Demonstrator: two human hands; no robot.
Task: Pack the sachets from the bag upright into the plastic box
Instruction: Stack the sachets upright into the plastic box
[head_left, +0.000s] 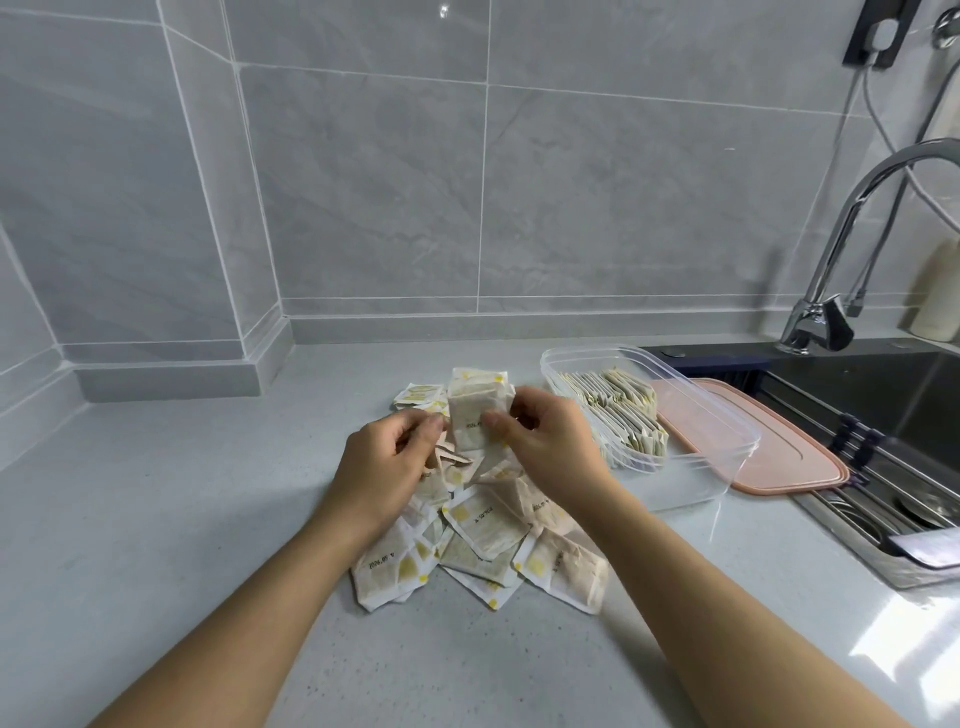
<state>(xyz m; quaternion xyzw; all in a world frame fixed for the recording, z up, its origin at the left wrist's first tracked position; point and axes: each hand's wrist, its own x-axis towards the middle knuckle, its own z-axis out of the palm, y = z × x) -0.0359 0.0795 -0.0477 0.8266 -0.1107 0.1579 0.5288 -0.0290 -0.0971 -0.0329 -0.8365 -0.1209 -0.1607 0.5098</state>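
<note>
Above the loose pile (483, 535), both forearms converge, right hand (545, 441) and left hand (387, 457) pinching an upright sachet stack (472, 410).

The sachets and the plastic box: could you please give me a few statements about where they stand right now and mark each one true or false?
1. The plastic box already holds a row of sachets standing on edge. True.
2. The pink lid is snapped onto the box. False: it lies flat on the counter behind the box, beside the sink.
3. The right hand pinches a small stack of sachets above the loose pile. True.
4. The box is filled across its whole width. False: only its left part holds sachets.
5. The left hand rests in the sink. False: it is at the pile, fingers on sachets.
</note>
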